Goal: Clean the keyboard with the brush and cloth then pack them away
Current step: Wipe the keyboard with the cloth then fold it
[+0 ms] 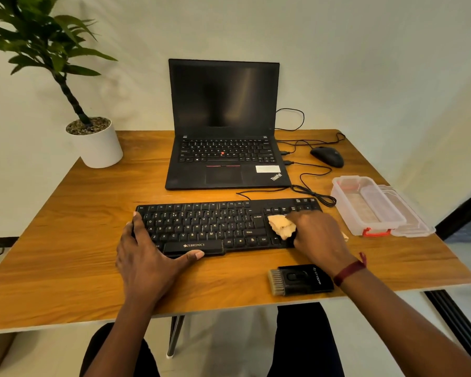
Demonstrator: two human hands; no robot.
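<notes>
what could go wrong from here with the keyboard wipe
The black brush with tan bristles lies near the wooden table's front edge, beside the right forearm; a backward sweep could knock it off. The right hand presses a crumpled tan cloth onto the black keyboard, whose cable seems to run to the black laptop, so stray keypresses may register.

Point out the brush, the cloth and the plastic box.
brush point(301, 278): head view, on its black body.
cloth point(282, 226): head view, on the exposed bunched fabric.
plastic box point(346, 210): head view, on its left wall.
</notes>
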